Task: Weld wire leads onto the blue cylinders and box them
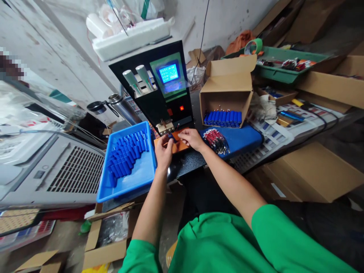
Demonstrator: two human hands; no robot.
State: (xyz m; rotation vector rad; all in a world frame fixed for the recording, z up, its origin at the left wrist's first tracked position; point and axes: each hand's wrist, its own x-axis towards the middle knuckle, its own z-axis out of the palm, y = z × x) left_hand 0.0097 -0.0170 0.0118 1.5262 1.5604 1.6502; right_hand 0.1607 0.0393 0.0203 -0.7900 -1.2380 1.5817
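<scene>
My left hand (164, 150) is closed around a small blue battery cell (171, 136), just below the electrodes of a black spot welder (148, 91). To its right, my right hand (192, 138) is pinched over an orange work plate (182, 146); whatever is between its fingertips is too small to make out. On the left a blue tray (139, 167) holds many blue cells (126, 151) standing in rows. A bundle of red and black wires (216, 141) with white connectors lies right of my right hand.
Behind the wires, an open cardboard box (227, 85) contains stacked blue cells with leads. A steel flask (122, 108) stands behind the blue tray. A green tray (292, 72) with wires and tape sits at the far right. Cardboard boxes (105, 250) lie on the floor.
</scene>
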